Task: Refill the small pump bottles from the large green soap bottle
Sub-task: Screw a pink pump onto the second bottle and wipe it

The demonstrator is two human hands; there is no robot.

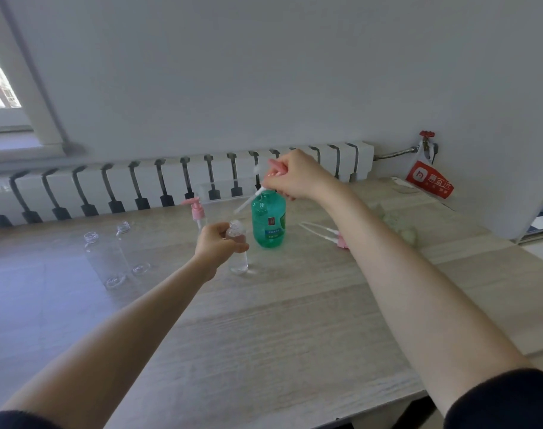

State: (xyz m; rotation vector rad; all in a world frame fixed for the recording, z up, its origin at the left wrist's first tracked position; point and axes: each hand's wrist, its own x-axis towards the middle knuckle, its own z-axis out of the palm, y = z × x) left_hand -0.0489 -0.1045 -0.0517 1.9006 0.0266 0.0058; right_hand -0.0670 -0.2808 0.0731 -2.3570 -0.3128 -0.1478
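My left hand (217, 243) grips a small clear bottle (237, 252) that stands upright and uncapped on the wooden table (295, 320). My right hand (298, 176) holds a pink pump head (276, 168) in the air; its tube (248, 201) slants down toward the small bottle's mouth. The large green soap bottle (268, 221) stands just behind, under my right hand. Another small bottle with a pink pump (197, 212) stands left of it. Two empty clear bottles (107, 258) stand uncapped further left.
Loose pink pump heads (329, 233) with their tubes lie right of the green bottle. A pale green crumpled thing (400, 226) sits beyond them. A white radiator (171, 187) runs along the wall behind the table, and a red bag (429, 179) hangs at the far right.
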